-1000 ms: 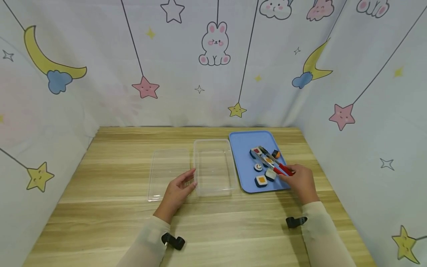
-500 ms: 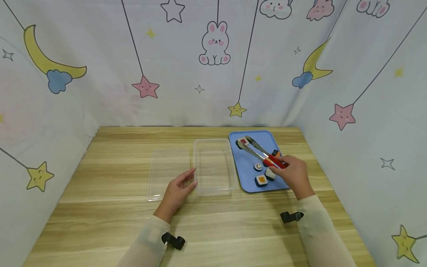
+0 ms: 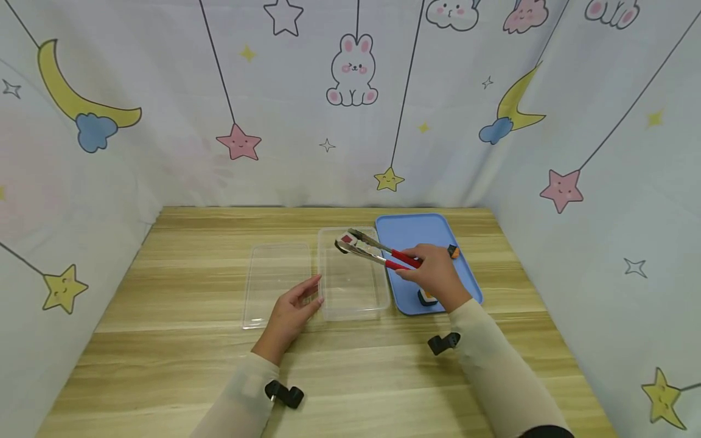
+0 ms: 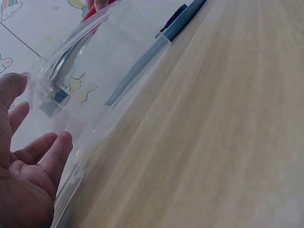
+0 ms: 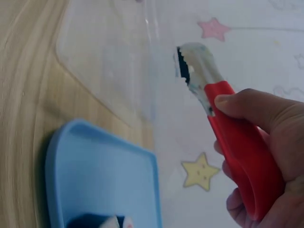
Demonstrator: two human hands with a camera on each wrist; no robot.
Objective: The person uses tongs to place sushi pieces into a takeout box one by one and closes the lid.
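Note:
My right hand [image 3: 438, 274] grips metal tongs [image 5: 242, 147] with red handles. Between the tongs' tips is a sushi piece [image 3: 345, 239], white with a red middle and a dark wrap, held over the far part of a clear plastic box [image 3: 350, 286]. My left hand [image 3: 289, 311] is at the box's left side, fingers extended and fingertips at its wall; in the left wrist view the fingers [image 4: 57, 156] are spread beside the clear plastic. To the right, a blue tray [image 3: 405, 226] bears other sushi pieces, partly hidden by my right hand and forearm.
A clear flat lid [image 3: 276, 280] lies left of the box, partly behind my left hand. On the tray, an orange-topped piece [image 3: 453, 252] shows near the right edge and another sushi piece [image 3: 426, 297] near the front. A printed curtain [image 3: 296, 176] stands behind the wooden table [image 3: 361, 377].
My right hand has moved left with the tongs, carrying the red-centred sushi piece off the blue tray to above the clear box. My left hand has stayed in place.

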